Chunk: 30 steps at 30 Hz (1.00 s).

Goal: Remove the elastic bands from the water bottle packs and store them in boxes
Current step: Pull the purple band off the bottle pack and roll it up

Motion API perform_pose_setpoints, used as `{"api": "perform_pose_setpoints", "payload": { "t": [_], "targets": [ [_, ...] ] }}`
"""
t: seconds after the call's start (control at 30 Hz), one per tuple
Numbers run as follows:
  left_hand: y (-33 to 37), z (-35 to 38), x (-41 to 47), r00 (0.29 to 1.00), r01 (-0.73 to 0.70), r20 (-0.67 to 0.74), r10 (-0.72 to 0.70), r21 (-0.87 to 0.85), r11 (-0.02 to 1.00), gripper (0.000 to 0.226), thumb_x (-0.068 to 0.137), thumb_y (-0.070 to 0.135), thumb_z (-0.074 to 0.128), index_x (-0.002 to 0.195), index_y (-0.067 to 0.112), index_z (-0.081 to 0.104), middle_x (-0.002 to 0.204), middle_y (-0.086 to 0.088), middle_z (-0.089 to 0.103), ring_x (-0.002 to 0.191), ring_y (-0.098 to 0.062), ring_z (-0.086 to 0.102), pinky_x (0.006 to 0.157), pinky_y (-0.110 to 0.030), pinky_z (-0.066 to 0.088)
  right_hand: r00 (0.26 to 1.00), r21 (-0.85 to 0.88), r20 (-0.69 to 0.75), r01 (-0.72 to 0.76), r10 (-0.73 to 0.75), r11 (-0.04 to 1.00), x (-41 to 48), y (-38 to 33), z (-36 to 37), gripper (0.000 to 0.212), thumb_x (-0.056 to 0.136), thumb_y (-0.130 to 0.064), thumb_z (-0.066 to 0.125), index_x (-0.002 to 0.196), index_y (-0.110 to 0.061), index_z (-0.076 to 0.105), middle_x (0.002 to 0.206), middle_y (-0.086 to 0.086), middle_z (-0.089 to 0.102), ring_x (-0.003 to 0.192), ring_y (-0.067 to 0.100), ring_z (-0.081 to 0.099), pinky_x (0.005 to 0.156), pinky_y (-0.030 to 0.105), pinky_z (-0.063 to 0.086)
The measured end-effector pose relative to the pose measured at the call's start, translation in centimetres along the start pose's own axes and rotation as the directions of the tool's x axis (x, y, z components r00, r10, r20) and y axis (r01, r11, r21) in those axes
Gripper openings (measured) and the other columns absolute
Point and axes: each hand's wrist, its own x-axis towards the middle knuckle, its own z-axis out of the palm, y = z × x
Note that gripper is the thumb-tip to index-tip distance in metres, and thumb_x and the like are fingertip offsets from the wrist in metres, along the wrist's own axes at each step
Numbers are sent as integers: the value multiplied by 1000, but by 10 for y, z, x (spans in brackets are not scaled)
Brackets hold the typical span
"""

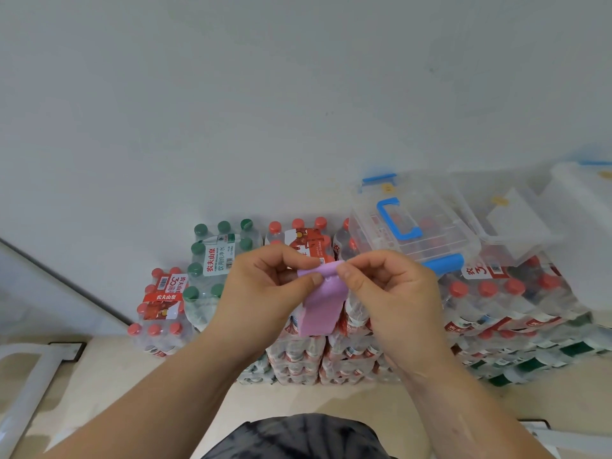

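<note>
A wide lilac elastic band [321, 304] hangs folded between my two hands above the stacked water bottle packs [351, 352]. My left hand [265, 286] pinches its upper left edge between thumb and forefinger. My right hand [387, 289] pinches the upper right edge the same way. The band's lower loop dangles free in front of the red-capped packs. A clear plastic box with a blue handle and blue latches [410, 226] rests on the packs just behind my right hand, its lid shut.
A green-capped pack [215, 260] and a small red-capped pack [159, 309] stand at the left against the white wall. More clear boxes [516, 220] sit on packs at the right. Beige floor lies below; a white frame [20, 392] is at lower left.
</note>
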Motion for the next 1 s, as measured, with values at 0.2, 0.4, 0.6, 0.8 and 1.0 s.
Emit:
{"api": "perform_pose_setpoints", "payload": {
  "t": [0.2,0.4,0.6,0.8,1.0],
  "targets": [
    [1,4,-2,1000,-8,28,8,-3,1000,20,80,1,80,85,21,80,83,-3,79,79,-20,76,72,-23,59,999,8,-41,36,-36,999,-2,-2,2,23,85,-18,81,83,-42,81,80,-11,80,79,9,76,73,17,58],
    [1,4,-1,999,-2,44,5,-47,999,13,74,7,83,84,14,78,82,-8,78,79,-23,76,73,-26,60,999,14,-28,-16,17,1000,-2,0,2,10,83,-24,81,82,-34,81,82,-6,80,79,17,77,73,29,63],
    [1,6,-2,992,99,96,-84,-155,983,14,78,23,81,92,23,80,86,-7,79,80,-20,76,68,-29,59,999,34,-37,10,-9,999,0,6,2,27,87,-12,79,81,-38,79,83,-9,79,80,10,75,75,23,60],
    [2,9,1,993,92,84,-81,-132,987,10,79,18,80,86,25,81,84,-4,79,77,-14,75,66,-22,57,1000,131,-13,3,-1,991,2,8,-3,16,85,-17,80,83,-33,79,87,-4,80,83,10,76,73,20,58],
    [4,10,5,999,33,28,-30,-82,996,21,79,4,79,82,25,82,85,-4,78,80,-15,75,71,-22,57,998,198,-3,-60,62,978,-1,9,-4,14,78,-34,80,89,-27,75,86,4,80,80,15,76,70,21,58]
  ]
}}
